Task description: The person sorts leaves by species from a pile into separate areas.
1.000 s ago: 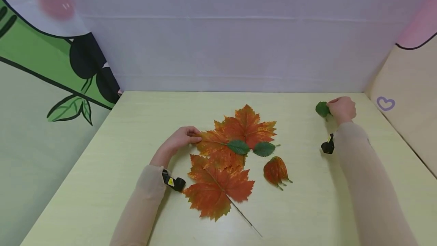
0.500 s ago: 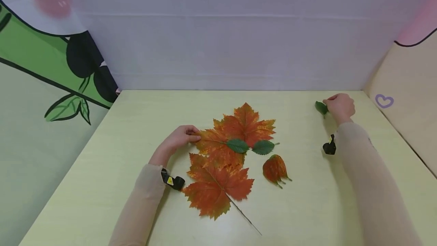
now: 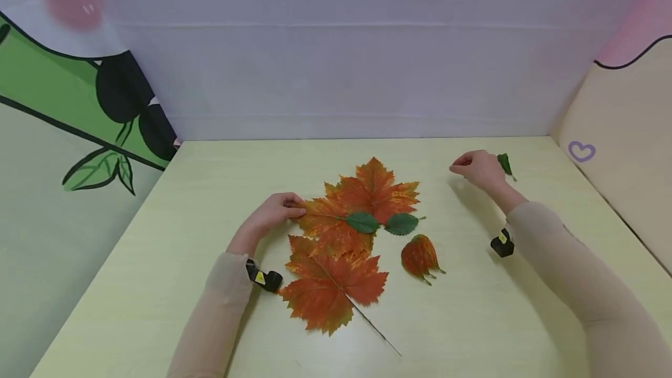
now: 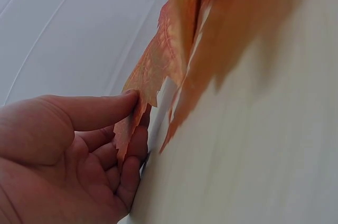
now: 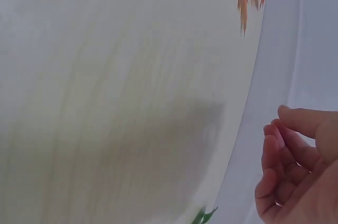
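Note:
My left hand (image 3: 273, 212) pinches the left edge of an orange maple leaf (image 3: 318, 219) between thumb and fingers; in the left wrist view its toothed tip (image 4: 142, 84) shows under the thumb. Over at the back right, my right hand (image 3: 479, 169) is above the table with loosely curled fingers and nothing in them; thumb and fingertips lie close together in the right wrist view. Just behind that hand lies a green leaf (image 3: 504, 164), partly covered by it. Two more green leaves (image 3: 362, 222) lie on the orange ones at the centre.
Another orange leaf (image 3: 378, 188) adjoins the held one at the back, and a third leaf (image 3: 336, 287) with a long thin stem lies in front. A rolled orange bundle (image 3: 420, 256) with short stems rests right of them. Fabric walls (image 3: 367, 80) border the table.
My right hand has let go of the green leaf at the back right and moved left, away from it. My left hand has kept its pinch on the orange leaf.

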The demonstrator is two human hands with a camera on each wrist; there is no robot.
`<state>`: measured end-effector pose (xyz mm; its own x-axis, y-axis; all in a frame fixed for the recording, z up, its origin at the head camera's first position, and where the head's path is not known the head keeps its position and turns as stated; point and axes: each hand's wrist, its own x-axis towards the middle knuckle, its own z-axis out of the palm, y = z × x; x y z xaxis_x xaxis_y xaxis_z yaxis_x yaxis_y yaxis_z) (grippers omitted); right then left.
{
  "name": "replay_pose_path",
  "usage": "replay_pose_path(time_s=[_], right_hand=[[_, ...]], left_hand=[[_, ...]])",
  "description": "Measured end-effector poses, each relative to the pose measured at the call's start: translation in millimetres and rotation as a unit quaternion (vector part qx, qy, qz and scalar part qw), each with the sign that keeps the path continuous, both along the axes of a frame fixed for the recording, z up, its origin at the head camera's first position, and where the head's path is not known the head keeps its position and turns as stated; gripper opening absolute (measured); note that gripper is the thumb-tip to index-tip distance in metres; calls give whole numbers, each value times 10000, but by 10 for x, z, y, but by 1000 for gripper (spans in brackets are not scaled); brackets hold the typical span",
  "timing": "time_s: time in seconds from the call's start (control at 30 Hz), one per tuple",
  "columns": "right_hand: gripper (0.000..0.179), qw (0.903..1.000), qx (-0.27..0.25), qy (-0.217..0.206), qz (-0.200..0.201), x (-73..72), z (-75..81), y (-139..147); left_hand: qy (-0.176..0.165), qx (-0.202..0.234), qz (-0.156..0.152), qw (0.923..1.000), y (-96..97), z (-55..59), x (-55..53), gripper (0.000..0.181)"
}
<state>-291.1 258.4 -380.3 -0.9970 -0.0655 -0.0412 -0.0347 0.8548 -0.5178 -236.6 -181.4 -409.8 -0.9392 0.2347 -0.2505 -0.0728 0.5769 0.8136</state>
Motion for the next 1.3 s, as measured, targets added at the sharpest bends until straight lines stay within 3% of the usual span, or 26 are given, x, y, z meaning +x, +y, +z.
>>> replay_pose_path(time_s=[0.3,0.63,0.83,1.3], right_hand=[[26,9930,-342,-330,1080,239,-77,-392],[26,9747,-369,-630,2115,406,-149,-640],[33,9702,-110,-834,2272,435,-233,-695],[17,9696,-279,-788,2298,473,-274,-662]], left_hand=[[54,-95,-2,9999,-4,-14,-6,17],[43,-69,-5,10000,-7,-4,-8,17],[16,-82,-11,10000,-6,-10,-3,18],[29,-16,-13,10000,-12,-21,5,18]])
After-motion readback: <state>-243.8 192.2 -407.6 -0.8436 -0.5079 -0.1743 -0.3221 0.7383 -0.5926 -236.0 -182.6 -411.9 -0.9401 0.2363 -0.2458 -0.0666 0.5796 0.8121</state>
